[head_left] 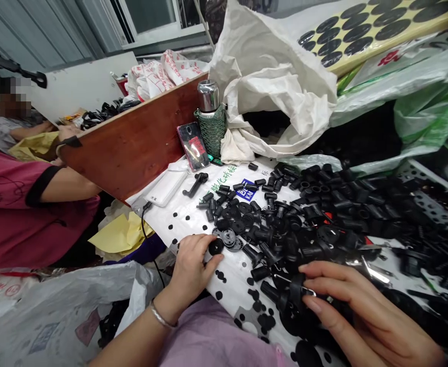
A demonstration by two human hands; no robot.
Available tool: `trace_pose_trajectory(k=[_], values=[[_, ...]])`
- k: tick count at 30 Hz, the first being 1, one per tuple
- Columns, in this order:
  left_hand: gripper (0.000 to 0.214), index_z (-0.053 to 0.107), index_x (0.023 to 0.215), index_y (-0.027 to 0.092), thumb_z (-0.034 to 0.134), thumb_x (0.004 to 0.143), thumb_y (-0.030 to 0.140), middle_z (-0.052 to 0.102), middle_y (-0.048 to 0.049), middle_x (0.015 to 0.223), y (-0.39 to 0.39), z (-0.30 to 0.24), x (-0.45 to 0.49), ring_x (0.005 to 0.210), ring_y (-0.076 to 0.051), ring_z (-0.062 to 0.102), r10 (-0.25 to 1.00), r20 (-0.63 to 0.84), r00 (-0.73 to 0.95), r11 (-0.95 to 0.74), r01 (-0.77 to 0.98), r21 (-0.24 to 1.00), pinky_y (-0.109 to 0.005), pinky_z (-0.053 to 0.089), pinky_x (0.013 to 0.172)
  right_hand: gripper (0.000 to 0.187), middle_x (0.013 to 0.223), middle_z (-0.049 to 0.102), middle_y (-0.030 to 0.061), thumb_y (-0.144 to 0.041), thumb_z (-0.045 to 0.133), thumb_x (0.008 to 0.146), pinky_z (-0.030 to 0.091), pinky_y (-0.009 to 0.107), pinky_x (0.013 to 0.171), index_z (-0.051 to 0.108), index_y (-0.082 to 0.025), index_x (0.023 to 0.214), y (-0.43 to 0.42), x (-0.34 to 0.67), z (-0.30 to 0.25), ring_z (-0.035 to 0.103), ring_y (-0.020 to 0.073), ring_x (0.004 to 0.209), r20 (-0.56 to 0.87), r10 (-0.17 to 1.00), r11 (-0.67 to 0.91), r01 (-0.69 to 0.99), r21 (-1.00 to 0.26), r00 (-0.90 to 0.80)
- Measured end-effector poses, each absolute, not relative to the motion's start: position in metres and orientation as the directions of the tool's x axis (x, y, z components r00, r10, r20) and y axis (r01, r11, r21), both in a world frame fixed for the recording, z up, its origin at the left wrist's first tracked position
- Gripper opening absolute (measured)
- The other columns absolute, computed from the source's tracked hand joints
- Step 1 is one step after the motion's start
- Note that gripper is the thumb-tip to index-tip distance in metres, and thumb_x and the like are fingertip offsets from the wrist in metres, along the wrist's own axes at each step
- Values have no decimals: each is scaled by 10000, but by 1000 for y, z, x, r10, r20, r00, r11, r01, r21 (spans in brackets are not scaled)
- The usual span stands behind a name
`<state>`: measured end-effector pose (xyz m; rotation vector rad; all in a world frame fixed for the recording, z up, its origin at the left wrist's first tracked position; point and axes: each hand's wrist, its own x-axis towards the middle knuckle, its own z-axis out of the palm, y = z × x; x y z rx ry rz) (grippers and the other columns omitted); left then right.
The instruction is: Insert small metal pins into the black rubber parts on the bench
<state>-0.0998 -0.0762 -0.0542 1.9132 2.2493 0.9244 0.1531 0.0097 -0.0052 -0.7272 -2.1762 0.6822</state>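
Lilac clothing (pixel 216 336) is filling the view at six o'clock, while the left hand (pixel 189 270), a silver bangle (pixel 160 316) on its wrist, is pressing its closed-up fingers onto a black rubber disc (pixel 215 246) at seven o'clock; whether it is pinching, I cannot tell. The right hand (pixel 362 306) is curling, fingers together, around a black moulded fitting (pixel 298 291) at five o'clock. More fittings are lying heaped on a white printed sheet (pixel 178 204); I judge them light and stiff, best taken by the stem. Chinese characters are showing on the sheet, beside a blue label (pixel 246 189) too small to read. A co-worker's maroon sleeve (pixel 9 204) is reaching in at nine o'clock.
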Motion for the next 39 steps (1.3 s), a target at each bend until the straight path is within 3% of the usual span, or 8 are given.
trace_pose_trajectory(k=[4, 8, 14, 18, 22, 29, 34, 39], values=[[364, 524, 1107, 167, 559, 798, 357, 595, -98, 1042, -62, -38, -110, 937, -207, 567, 928, 254, -274, 125, 868, 480, -343, 449, 837, 100, 1020, 607, 66, -219, 591, 780, 551, 260, 688, 597, -214, 879, 10, 156, -6, 630, 197, 861, 487, 691, 694, 300, -655, -534], [311, 565, 1001, 151, 465, 842, 399, 619, -64, 812, -36, -28, -128, 733, -190, 587, 881, 199, -428, 320, 851, 416, -325, 452, 715, 103, 1022, 611, 62, -231, 608, 769, 551, 273, 715, 603, -210, 869, 11, 162, -7, 629, 208, 879, 465, 709, 676, 323, -662, -530], [279, 608, 766, 171, 548, 773, 444, 619, -41, 644, -5, -29, -139, 607, -204, 581, 885, 92, -457, 395, 840, 371, -290, 407, 563, 131, 1049, 578, 64, -192, 590, 780, 534, 250, 751, 577, -209, 910, 10, 164, -8, 612, 186, 912, 503, 680, 708, 299, -640, -534], [178, 594, 825, 188, 581, 766, 356, 639, -22, 717, -12, -23, -138, 632, -181, 592, 926, 73, -371, 308, 852, 423, -265, 423, 557, 137, 1051, 585, 67, -201, 591, 775, 547, 273, 739, 579, -212, 911, 13, 166, -9, 612, 203, 917, 485, 698, 689, 311, -654, -527], [200, 531, 1002, 187, 518, 826, 281, 636, -40, 879, -28, -17, -125, 767, -166, 603, 953, 135, -270, 171, 851, 497, -288, 473, 702, 145, 1059, 574, 63, -191, 579, 789, 534, 269, 773, 571, -215, 932, 14, 160, 0, 600, 187, 931, 491, 680, 705, 302, -642, -545], [242, 497, 1096, 179, 510, 855, 196, 621, -73, 1003, -47, -8, -84, 856, -150, 605, 940, 335, 69, -285, 698, 657, -279, 503, 768, 99, 961, 612, 78, -146, 537, 813, 531, 249, 737, 587, -174, 894, 17, 135, 33, 608, 154, 871, 578, 546, 825, 266, -499, -606], [232, 484, 1084, 181, 498, 854, 146, 617, -68, 1000, -50, 0, -71, 918, -154, 594, 907, 380, 183, -405, 625, 667, -269, 492, 810, 106, 923, 638, 88, -112, 540, 802, 525, 272, 704, 600, -154, 878, 16, 130, 38, 609, 155, 828, 610, 416, 903, 226, -366, -674], [210, 492, 1058, 164, 500, 851, 127, 601, -73, 976, -52, 7, -70, 921, -154, 572, 907, 347, 238, -421, 536, 732, -261, 475, 818, 101, 909, 654, 94, -102, 535, 811, 518, 292, 729, 600, -148, 873, 16, 131, 37, 606, 162, 820, 613, 316, 943, 170, -286, -724]])
